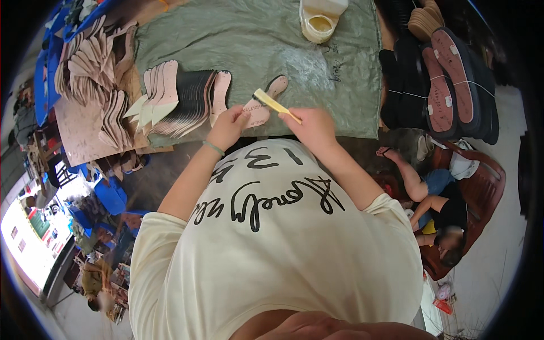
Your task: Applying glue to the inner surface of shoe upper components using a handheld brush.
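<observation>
My left hand (228, 128) pinches the edge of a pinkish insole (258, 117), whose narrower end points away over the cloth. My right hand (313, 128) is closed round a yellowish brush (275, 106). The brush lies slantwise above the insole, its dark bristle end over the middle; whether the bristles touch it I cannot tell. Left of my left hand is a fanned row of insoles (192, 111) with dark edges, pink ones showing at both ends and pale pointed pieces at the near left. A cream plastic container (318, 29) with a round opening stands farther off.
A wrinkled green cloth (238, 42) covers the work surface. Loose insoles (93, 71) pile up on a board (76, 130) at the left. Tied bundles of soles (453, 85) line the right side. A person (445, 207) sits on a reddish-brown chair (486, 187) at the right.
</observation>
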The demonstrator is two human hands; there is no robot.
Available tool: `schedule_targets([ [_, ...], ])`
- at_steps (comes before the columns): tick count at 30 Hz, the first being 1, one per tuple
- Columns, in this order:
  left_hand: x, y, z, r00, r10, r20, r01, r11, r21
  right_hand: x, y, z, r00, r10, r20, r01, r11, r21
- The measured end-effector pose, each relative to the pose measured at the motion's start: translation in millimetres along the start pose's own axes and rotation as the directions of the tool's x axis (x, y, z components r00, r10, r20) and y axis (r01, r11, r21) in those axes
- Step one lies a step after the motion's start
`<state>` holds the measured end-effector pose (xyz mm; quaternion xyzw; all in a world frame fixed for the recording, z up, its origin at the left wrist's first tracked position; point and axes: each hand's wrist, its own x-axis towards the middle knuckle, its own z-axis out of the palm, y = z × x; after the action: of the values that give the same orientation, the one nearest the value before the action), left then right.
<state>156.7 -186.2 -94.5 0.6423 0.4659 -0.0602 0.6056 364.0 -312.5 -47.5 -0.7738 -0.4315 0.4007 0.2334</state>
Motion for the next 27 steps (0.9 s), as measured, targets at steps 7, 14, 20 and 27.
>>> schedule_targets([
  [7,-8,13,5,0.998,-0.032,-0.051,0.031,0.999,-0.017,-9,-7,18,0.979,-0.18,-0.094,0.161,0.97,-0.181],
  [14,-8,9,5,0.994,-0.014,-0.105,0.011,0.999,-0.032,35,33,-34,0.986,0.104,-0.133,-0.11,0.993,-0.044],
  [20,-23,16,9,0.952,0.2,-0.231,-0.083,0.896,0.436,103,46,-113,0.96,0.116,-0.256,-0.203,0.915,-0.347],
  [27,-23,18,19,0.95,0.163,-0.268,-0.034,0.903,0.429,169,40,-137,0.961,0.158,-0.228,-0.254,0.832,-0.494],
])
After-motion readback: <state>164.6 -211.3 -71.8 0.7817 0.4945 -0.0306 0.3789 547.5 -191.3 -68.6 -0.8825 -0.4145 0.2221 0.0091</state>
